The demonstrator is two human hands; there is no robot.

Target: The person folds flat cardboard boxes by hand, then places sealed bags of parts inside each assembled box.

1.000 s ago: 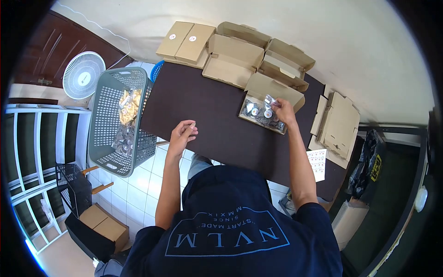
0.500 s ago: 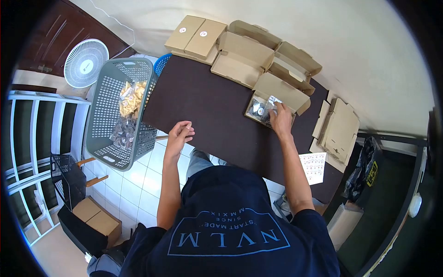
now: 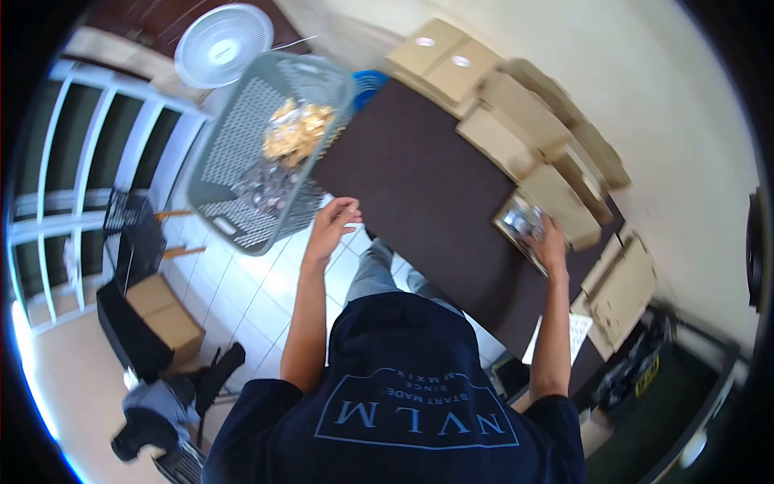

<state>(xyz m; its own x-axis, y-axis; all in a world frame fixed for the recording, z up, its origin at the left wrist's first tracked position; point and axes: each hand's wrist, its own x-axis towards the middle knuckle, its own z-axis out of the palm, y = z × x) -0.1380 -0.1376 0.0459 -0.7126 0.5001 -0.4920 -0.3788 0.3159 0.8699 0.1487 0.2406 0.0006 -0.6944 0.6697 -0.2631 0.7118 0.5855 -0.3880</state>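
My right hand (image 3: 550, 244) reaches into an open cardboard box (image 3: 538, 264) at the right of the dark table. Its fingers bend over a clear plastic packet (image 3: 522, 221) with dark contents, partly hidden by the hand and blurred. The box's lid (image 3: 561, 198) stands raised behind it. My left hand (image 3: 329, 229) hovers by the table's front left edge, near the grey basket (image 3: 230, 133). Its fingers are loosely curved and apart, and nothing shows in them.
Bags of yellowish pieces (image 3: 297, 133) and dark pieces (image 3: 266, 187) lie in the basket. Along the wall are closed boxes (image 3: 443, 60) and more open boxes (image 3: 504, 133). Flattened cardboard (image 3: 625, 282) and a printed sheet (image 3: 576, 337) lie at the right. A fan (image 3: 224, 47) stands behind the basket.
The camera view has turned and shifted, moving the table rightward in it. The packet under my right hand stood tilted above the box and now sits lower in it. My left hand stays empty.
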